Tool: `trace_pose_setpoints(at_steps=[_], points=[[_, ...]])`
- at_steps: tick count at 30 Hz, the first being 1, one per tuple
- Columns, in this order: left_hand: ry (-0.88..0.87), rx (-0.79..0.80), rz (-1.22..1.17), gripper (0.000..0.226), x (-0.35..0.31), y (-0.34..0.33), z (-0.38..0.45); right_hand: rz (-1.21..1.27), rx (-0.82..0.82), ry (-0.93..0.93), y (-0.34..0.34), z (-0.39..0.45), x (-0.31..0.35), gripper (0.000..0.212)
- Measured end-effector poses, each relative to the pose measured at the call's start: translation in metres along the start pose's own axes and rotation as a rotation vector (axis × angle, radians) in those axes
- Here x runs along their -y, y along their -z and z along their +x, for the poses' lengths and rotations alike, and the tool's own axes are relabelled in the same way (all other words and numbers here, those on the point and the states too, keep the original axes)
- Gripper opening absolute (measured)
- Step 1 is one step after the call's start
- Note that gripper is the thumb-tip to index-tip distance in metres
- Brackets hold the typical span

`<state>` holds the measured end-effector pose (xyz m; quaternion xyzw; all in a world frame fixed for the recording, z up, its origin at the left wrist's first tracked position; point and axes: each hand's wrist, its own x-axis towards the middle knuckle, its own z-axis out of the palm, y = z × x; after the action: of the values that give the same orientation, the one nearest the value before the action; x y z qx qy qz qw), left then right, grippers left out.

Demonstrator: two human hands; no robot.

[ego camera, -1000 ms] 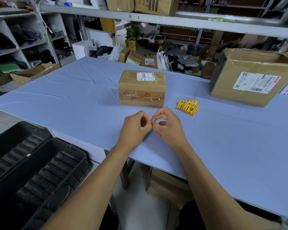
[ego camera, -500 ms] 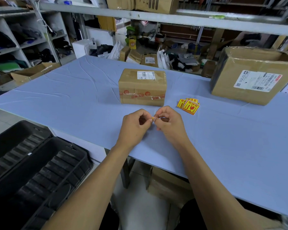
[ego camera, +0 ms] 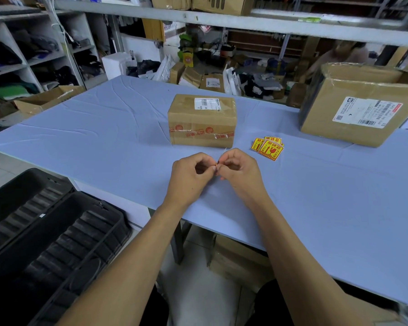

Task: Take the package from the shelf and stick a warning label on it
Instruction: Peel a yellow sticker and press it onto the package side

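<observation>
A small brown cardboard package [ego camera: 201,121] with a white shipping label and red-printed tape rests on the blue table [ego camera: 104,142]. Just in front of it, my left hand [ego camera: 190,176] and my right hand [ego camera: 239,171] meet fingertip to fingertip above the table. Both pinch a small yellow and red warning label [ego camera: 216,164], of which only an edge shows between the fingers. A short stack of yellow and red warning labels [ego camera: 267,148] lies on the table to the right of the package.
A larger cardboard box [ego camera: 360,104] with a shipping label stands at the back right of the table. A black ribbed plastic tray [ego camera: 45,234] sits low on the left. Shelves and scattered parcels fill the background, and a carton lies under the table.
My hands have stayed together in front of the package, with the fingertips shifting slightly on the label. A sliver of the label now shows between them.
</observation>
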<state>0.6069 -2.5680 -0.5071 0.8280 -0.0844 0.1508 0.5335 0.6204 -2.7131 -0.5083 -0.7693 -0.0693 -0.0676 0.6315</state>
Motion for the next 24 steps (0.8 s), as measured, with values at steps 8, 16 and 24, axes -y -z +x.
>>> trace_pose_setpoints(at_steps=[8, 16, 24], points=[[0.008, -0.018, -0.026, 0.011, 0.0008, -0.0004, -0.0003, 0.019, 0.008, -0.017, -0.0011, 0.0025, 0.0002, 0.006], [0.01, -0.023, -0.048, 0.007, 0.0029, -0.0008, -0.0004, -0.024, -0.006, -0.033, -0.0033, 0.0012, 0.0025, 0.007], [0.011, -0.038, -0.022, 0.015, 0.0015, -0.0012, -0.0011, -0.056, -0.017, -0.026, -0.0028, 0.0009, 0.0009, 0.006]])
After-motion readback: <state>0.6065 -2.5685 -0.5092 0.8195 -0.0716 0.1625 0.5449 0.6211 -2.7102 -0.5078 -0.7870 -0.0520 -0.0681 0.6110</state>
